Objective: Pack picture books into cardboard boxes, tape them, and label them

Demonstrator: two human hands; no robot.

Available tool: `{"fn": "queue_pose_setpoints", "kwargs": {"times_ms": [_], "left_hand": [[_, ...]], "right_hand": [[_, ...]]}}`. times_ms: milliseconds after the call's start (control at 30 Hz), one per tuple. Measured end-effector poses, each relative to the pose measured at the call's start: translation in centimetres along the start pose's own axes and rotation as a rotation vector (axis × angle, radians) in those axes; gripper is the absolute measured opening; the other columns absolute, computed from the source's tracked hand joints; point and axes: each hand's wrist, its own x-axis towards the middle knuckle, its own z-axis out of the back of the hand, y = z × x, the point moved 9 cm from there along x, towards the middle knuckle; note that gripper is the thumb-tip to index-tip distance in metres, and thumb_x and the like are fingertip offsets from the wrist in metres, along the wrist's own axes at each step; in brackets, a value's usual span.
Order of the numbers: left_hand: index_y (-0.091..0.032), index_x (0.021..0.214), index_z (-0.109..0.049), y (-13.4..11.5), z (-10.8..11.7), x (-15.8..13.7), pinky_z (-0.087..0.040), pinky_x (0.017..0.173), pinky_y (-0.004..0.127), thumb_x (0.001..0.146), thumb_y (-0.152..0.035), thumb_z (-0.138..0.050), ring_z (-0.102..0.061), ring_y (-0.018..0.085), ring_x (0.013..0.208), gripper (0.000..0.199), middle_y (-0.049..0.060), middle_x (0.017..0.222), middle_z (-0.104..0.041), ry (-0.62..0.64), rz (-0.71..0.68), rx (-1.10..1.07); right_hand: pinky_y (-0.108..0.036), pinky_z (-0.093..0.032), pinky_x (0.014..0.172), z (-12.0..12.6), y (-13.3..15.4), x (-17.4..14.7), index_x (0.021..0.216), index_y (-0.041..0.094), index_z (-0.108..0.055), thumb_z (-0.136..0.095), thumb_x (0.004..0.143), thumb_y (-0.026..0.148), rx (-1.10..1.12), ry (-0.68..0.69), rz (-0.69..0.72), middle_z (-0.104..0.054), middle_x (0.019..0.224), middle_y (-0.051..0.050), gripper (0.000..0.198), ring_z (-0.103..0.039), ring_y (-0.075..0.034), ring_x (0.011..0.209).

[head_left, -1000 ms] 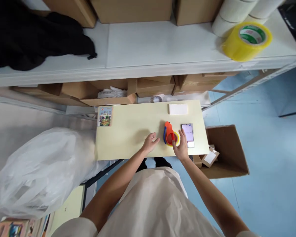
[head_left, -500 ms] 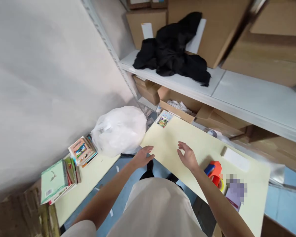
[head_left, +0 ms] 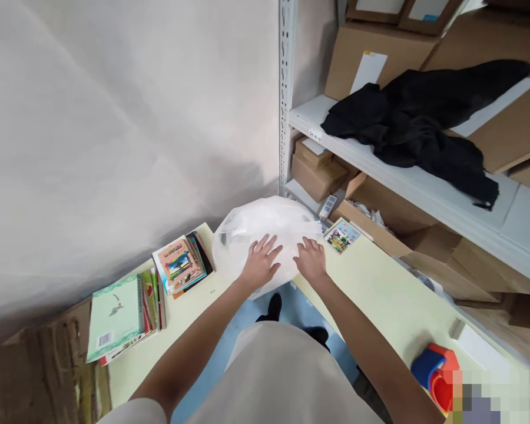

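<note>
A large, puffed white plastic bag (head_left: 269, 215) fills the corner between two pale yellow tabletops. My left hand (head_left: 261, 262) is spread over the bag's near middle, fingers apart. Over its right side lies my right hand (head_left: 310, 257), palm down with the fingers spread. Both hands appear to be on the bag; how firmly they press cannot be seen. Just right of the bag, a small picture booklet (head_left: 342, 237) lies flat on the right tabletop (head_left: 380, 282).
Two stacks of books, one topped by a tan cover (head_left: 181, 265) and one by a green cover (head_left: 117, 318), stand on the left tabletop. An orange tape dispenser (head_left: 444, 374) and white box (head_left: 483, 350) sit at right. Shelves hold cartons and black cloth (head_left: 417, 121).
My view has turned left. Both hands have gone from hovering above the right tabletop and its edge to lying over the white plastic bag, fingers now spread wider.
</note>
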Motion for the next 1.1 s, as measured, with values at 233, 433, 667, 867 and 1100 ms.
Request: {"fn": "queue_pose_setpoints", "kwargs": {"times_ms": [233, 433, 667, 867, 1100], "left_hand": [[-0.028, 0.117, -0.058, 1.3, -0.2, 5.0, -0.003, 0.107, 0.06, 0.076, -0.017, -0.06, -0.031, 0.033, 0.134, 0.043, 0.01, 0.125, -0.059, -0.004, -0.005, -0.107], [-0.026, 0.082, -0.066, 1.7, -0.1, 7.5, 0.0, 0.107, 0.058, 0.075, -0.011, -0.056, -0.048, 0.029, 0.121, 0.019, 0.005, 0.102, -0.069, -0.024, -0.061, -0.112], [-0.024, 0.082, -0.063, 1.6, 0.8, 8.4, -0.006, 0.109, 0.053, 0.072, -0.011, -0.05, -0.062, 0.024, 0.101, 0.02, 0.004, 0.091, -0.07, -0.058, -0.12, -0.089], [-0.023, 0.077, -0.06, 0.3, 1.3, 9.7, -0.028, 0.105, 0.042, 0.075, -0.021, -0.054, -0.064, 0.02, 0.082, 0.007, 0.002, 0.08, -0.067, 0.117, -0.273, -0.158], [-0.022, 0.068, -0.061, 0.1, 3.4, 11.4, -0.05, 0.068, 0.029, 0.071, -0.041, -0.063, -0.062, 0.017, 0.068, 0.02, 0.001, 0.072, -0.065, 0.261, -0.204, -0.452]], "right_hand": [[-0.049, -0.036, 0.094, 1.9, 0.3, 0.9, 0.086, 0.021, -0.069, -0.049, 0.081, 0.013, -0.031, -0.096, 0.081, -0.061, 0.117, -0.011, 0.021, -0.051, -0.03, 0.11], [-0.045, -0.038, 0.098, 8.6, 0.9, -3.2, 0.091, 0.026, -0.066, -0.049, 0.086, 0.016, -0.021, -0.25, 0.299, -0.064, 0.114, -0.005, 0.02, -0.053, -0.023, 0.115], [-0.041, -0.045, 0.095, 16.2, -0.6, -11.3, 0.098, 0.029, -0.064, -0.059, 0.082, 0.012, -0.125, -0.451, 0.327, -0.07, 0.104, -0.002, 0.024, -0.06, -0.02, 0.109], [-0.039, -0.046, 0.097, 19.7, -2.1, -16.2, 0.092, 0.027, -0.061, -0.056, 0.083, 0.009, -0.224, -0.521, 0.271, -0.071, 0.105, -0.002, 0.021, -0.063, -0.018, 0.106], [-0.039, -0.049, 0.094, 20.8, -6.3, -19.5, 0.094, 0.025, -0.059, -0.053, 0.083, 0.006, -0.366, -0.581, 0.134, -0.07, 0.106, -0.004, 0.023, -0.063, -0.019, 0.105]]}}
